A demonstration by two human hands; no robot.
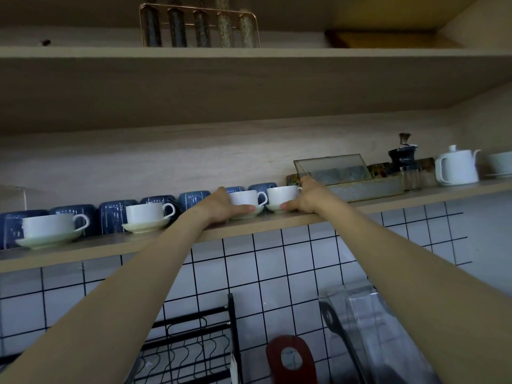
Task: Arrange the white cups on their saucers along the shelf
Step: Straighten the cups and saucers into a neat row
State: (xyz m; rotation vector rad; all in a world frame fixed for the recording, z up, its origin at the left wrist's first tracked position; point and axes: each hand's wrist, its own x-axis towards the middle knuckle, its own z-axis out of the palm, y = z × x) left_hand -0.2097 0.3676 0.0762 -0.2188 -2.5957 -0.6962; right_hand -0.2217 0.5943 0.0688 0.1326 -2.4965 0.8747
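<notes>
Up on the shelf (249, 227), four white cups sit on saucers. The left hand (221, 206) grips the third saucer (250, 213), thumb under its cup (243, 198); the right hand (307, 196) likewise clasps the fourth saucer (274, 208), its cup (282, 194) between thumb and fingers.

A pale wooden wall panel (138, 162) backs the lower shelf (249, 227), and an upper wooden shelf (249, 52) runs across above it, its broad underside in shadow. Below the lower shelf the wall is covered in white square tiles (241, 261) with dark grout. A black wire dish rack (194, 347) stands at the bottom. On the upper shelf, a copper-coloured wire rack (199, 26) holds tall dark tubes. The light is dim and cool, with a warmer yellowish glow in the upper right corner.
</notes>
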